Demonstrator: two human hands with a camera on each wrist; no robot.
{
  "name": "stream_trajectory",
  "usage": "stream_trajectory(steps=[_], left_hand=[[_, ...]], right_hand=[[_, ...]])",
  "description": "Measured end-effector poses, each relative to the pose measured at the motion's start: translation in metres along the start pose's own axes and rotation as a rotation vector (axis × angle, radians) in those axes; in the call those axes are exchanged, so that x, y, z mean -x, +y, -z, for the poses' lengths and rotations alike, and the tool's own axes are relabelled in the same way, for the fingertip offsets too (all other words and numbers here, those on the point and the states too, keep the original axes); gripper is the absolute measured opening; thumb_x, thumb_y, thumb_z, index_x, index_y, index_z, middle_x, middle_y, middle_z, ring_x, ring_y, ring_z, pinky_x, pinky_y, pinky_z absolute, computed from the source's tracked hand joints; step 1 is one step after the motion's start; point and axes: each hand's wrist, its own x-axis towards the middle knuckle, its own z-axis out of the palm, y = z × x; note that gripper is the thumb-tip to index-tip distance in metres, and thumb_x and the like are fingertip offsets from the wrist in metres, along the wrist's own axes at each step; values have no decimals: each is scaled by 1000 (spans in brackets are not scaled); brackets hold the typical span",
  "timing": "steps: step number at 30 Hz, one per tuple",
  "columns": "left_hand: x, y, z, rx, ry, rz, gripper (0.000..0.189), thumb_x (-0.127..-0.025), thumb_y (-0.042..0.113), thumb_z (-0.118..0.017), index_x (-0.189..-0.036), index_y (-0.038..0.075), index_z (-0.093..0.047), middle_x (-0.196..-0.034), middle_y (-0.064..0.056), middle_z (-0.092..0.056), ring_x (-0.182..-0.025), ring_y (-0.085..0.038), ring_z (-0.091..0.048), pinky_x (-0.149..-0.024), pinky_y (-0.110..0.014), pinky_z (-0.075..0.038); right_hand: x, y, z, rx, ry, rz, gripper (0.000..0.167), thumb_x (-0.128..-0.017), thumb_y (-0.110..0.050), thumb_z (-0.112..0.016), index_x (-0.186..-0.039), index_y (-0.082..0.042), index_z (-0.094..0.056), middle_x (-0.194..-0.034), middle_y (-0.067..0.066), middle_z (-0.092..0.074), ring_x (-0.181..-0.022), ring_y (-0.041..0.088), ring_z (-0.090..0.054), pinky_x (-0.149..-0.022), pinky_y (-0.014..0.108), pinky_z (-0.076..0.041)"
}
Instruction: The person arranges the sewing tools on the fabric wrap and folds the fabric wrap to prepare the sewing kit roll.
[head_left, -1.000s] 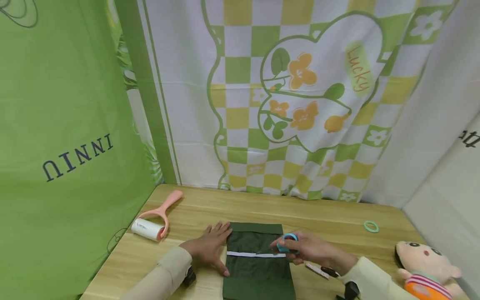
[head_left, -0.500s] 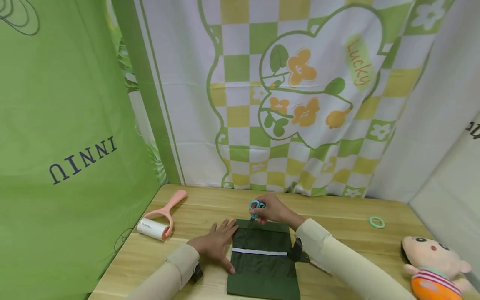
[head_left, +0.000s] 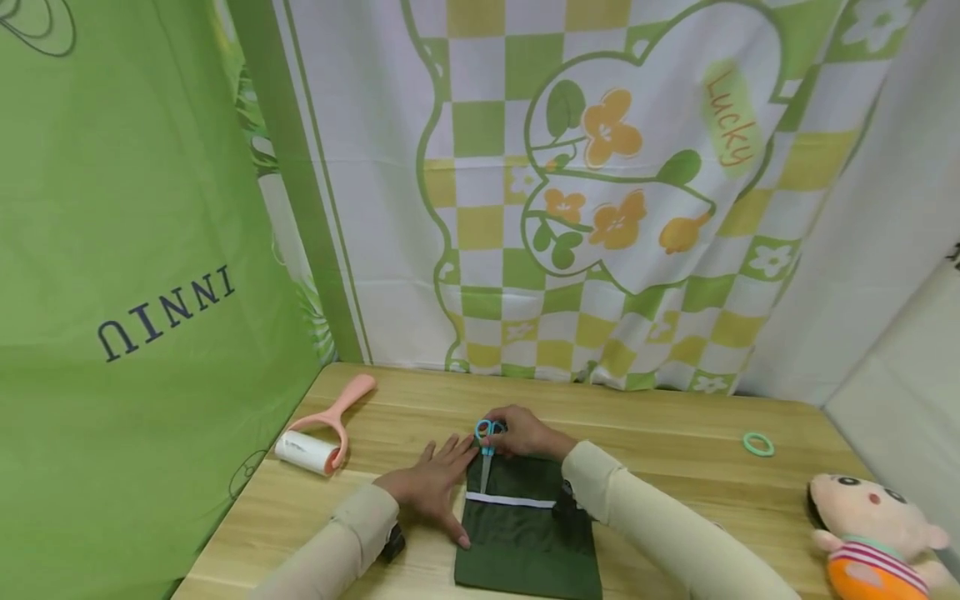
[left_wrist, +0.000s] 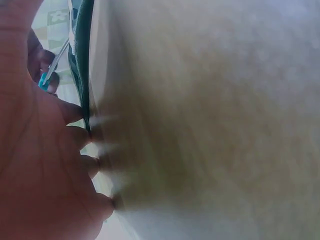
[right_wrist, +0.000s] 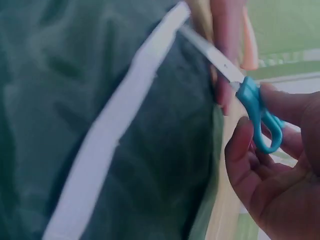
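Note:
A dark green folded cloth lies on the wooden table, with a white strip across it. My left hand rests at the cloth's left edge, fingers spread; in the left wrist view the fingertips reach the table beside the cloth. Between thumb and fingers my right hand holds small scissors with blue handles. Their blades point toward me, and the tip meets the strip near its left end. In the right wrist view the scissors look closed, tip at the strip's end.
A lint roller with a pink handle lies at the table's left. Toward the right are a mint-green ring and a plush doll. A checked curtain hangs behind the table.
My right hand has carried the scissors from the strip's right end, over the cloth's far edge, to its left end. The left hand stays at the cloth's left edge.

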Motion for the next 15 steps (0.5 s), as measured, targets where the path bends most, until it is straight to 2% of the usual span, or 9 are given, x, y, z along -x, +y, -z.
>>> stream_trajectory(steps=[3,6,12,15], left_hand=[[0,-1,0,-11,12,8,141,-65,70,-82,-163,11,1,-171,-12,6,-157,-42,6,-119,-71,-3],[0,-1,-2,-27,25,12,142,-64,72,-82,-163,11,0,-171,-13,3,-157,-42,3,-119,-71,-5],[0,-1,-3,-1,32,5,141,-63,72,-82,-162,6,-4,-170,-16,-2,-157,-41,1,-120,-70,-5],[-1,-3,0,20,28,7,138,-66,70,-81,-162,5,-6,-170,-16,-3,-157,-41,1,-120,-70,-5]], right_hand=[[0,-1,-4,98,-3,43,24,-92,-21,-74,-112,-7,-71,-75,-1,-62,-57,6,-57,-52,22,-50],[0,-2,-9,152,-2,59,27,-89,-25,-77,-108,-6,-71,-78,-2,-62,-63,5,-53,-55,20,-46],[5,-1,-14,78,-30,-6,21,-86,-17,-80,-95,-5,-66,-79,-1,-64,-60,8,-56,-52,23,-50],[6,-3,-14,105,-50,28,18,-86,-17,-80,-91,-5,-68,-77,0,-66,-61,7,-57,-53,22,-50]])
